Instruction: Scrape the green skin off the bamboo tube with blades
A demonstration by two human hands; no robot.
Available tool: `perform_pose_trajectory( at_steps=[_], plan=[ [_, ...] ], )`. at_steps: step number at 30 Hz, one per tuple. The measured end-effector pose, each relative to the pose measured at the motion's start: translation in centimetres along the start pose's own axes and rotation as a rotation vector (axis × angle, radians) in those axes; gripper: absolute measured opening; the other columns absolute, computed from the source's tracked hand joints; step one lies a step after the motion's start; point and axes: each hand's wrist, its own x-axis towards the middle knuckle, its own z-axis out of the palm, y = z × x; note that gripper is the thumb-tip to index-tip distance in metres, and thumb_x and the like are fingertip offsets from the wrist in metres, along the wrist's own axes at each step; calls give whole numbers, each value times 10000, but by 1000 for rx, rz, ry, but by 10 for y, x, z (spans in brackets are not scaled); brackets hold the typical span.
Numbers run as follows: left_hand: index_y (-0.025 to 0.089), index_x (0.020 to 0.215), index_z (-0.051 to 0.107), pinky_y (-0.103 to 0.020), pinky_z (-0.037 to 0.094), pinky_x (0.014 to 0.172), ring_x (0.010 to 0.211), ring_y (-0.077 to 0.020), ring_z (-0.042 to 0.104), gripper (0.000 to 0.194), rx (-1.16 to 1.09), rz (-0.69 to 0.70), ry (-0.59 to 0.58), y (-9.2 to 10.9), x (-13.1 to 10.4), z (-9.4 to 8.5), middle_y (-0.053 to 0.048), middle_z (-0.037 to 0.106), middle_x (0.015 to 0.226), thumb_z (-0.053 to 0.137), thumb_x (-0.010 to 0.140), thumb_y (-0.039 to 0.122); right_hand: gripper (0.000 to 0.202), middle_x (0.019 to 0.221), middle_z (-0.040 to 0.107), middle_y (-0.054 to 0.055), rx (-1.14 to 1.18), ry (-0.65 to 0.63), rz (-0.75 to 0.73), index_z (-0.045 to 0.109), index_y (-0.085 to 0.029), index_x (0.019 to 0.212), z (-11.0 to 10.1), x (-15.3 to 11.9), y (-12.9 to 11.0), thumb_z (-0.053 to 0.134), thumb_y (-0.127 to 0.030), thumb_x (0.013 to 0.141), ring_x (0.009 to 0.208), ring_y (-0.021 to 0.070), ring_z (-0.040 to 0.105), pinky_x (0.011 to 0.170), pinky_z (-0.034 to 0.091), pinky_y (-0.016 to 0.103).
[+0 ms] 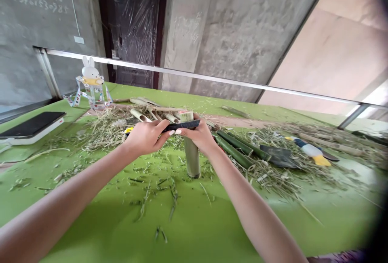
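Both hands are closed on one dark, flat, blade-like tool held level in front of me. My left hand wraps its left part, and a yellow and black piece shows past that hand, perhaps its handle end. My right hand pinches the other part, thumb toward me. The two thumbs nearly meet at the middle. Just behind the tool, a pale green bamboo tube stands upright on the green table; its top rises above the tool. Whether the tool touches the bamboo I cannot tell.
Cut bamboo tubes and heaps of shavings lie behind. At right are dark green bamboo pieces, a dark flat blade and a yellow-and-white-handled tool. A phone and a rabbit figure are left; a metal rail runs behind.
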Motion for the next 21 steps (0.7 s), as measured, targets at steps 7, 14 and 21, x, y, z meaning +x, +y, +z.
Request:
perform_pose_trajectory(
  at_steps=[7,14,21],
  plan=[
    [153,910,517,-263,298,424,475,-139,525,342,-91,13,-93,-6,0,8,-34,611,615,260,880,377,480,813,574,26,-66,-55,29,517,-198,935,0,-1,-2,742,-427,579,713,161,533,644,443,308],
    [155,910,526,-266,291,438,484,-138,518,322,-122,-28,-116,-5,1,4,-36,605,617,288,877,368,409,823,575,30,-75,-63,-3,508,-215,919,2,-3,-8,724,-398,624,768,178,542,703,447,336],
    [164,931,531,-260,266,432,480,-133,525,342,-88,-50,-64,-5,1,-1,-26,587,582,281,882,393,284,762,575,16,-155,-32,-66,520,-192,794,9,-6,-10,628,-441,713,731,163,543,695,435,326]
  ],
)
